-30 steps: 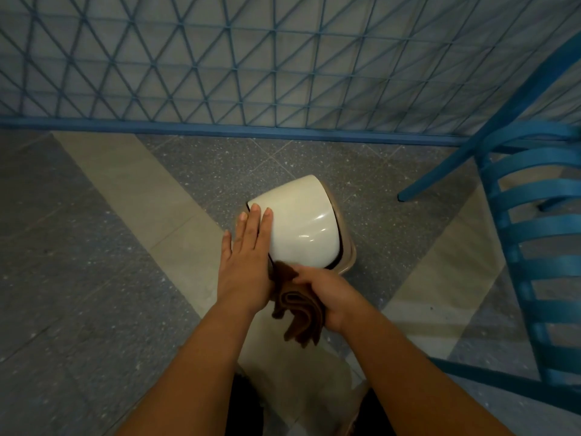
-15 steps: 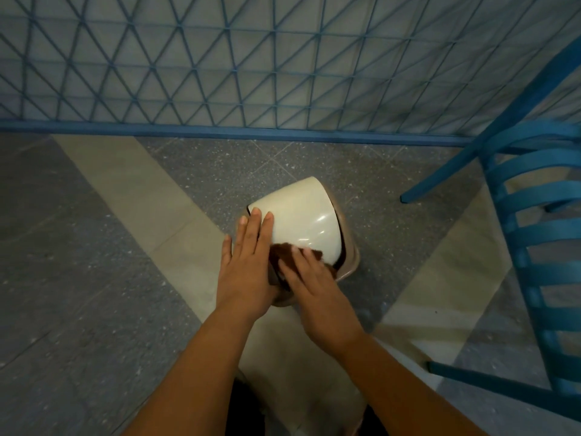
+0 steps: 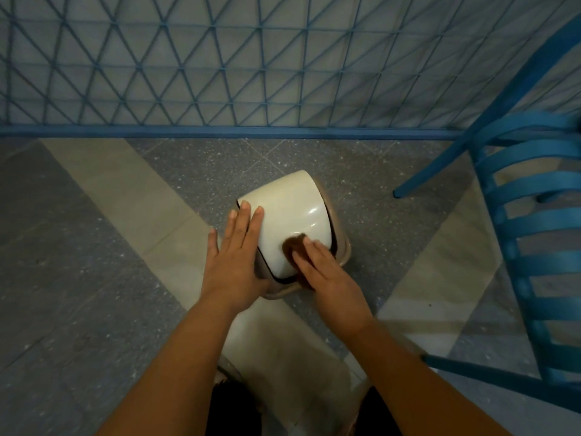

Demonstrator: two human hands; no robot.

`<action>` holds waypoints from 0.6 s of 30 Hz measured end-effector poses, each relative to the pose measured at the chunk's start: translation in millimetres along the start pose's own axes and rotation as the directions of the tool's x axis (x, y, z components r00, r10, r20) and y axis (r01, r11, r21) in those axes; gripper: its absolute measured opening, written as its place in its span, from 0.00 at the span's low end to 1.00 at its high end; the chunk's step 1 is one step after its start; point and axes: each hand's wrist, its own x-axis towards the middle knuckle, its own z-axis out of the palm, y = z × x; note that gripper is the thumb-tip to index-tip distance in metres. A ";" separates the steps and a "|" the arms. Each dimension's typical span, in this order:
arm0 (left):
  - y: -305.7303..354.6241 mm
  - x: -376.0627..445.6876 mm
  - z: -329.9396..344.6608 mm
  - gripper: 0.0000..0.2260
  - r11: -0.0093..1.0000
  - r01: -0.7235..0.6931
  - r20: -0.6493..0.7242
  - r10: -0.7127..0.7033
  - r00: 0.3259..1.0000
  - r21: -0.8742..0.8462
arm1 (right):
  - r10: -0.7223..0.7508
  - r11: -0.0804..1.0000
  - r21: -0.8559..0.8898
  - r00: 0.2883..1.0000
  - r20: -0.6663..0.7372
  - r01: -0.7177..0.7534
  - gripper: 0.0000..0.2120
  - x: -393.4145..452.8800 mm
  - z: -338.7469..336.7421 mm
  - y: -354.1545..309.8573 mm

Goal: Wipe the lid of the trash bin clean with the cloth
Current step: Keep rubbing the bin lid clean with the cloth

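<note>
The trash bin (image 3: pixel 341 258) stood on the floor (image 3: pixel 78 278) directly ahead of the person, and its cream lid (image 3: pixel 292 209) arched over the top like a barrel, its long axis running away from them and a little to their left. Both hands were on that lid. The left hand (image 3: pixel 234 262) lay flat along the lid's left flank, fingers straight and together, thumb spread, seemingly steadying it rather than gripping. The right hand (image 3: pixel 327 278) pressed down on the lid's near right part with straight fingers, and under them was the brown cloth (image 3: pixel 294 245), bunched and showing only ahead of the fingertips; nothing was curled round it that I could see.

Since the cloth sat at the lid's near end, most of the cream surface lay beyond it, further from the person. I judged the right hand to be the one placed to push along the lid's length while the left held it from swinging; a lid of this shape may pivot under pressure.

The floor around the bin was speckled grey tile crossed by pale bands, one passing under the bin. Behind the bin ran a blue lattice fence (image 3: pixel 220 73) on a blue base rail. Right of the bin stood a blue slatted chair (image 3: pixel 534 190), well apart from it.
</note>
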 end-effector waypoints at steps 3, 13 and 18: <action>-14.9 11.7 -12.7 0.58 0.990 -0.104 0.033 0.102 0.994 0.095 | 0.208 0.963 0.197 0.971 -0.119 -0.183 0.28 -20.0 -7.2 2.5; -9.2 7.0 -11.5 0.56 0.980 0.044 -0.030 -0.051 0.998 -0.193 | 0.858 0.228 0.908 0.513 -0.017 -0.352 0.26 -3.9 -34.6 -1.7; 2.2 8.8 2.2 0.53 0.968 0.056 -0.044 -0.069 0.997 -0.245 | 0.696 0.125 0.860 0.662 0.279 -0.494 0.25 -7.1 -22.2 -2.9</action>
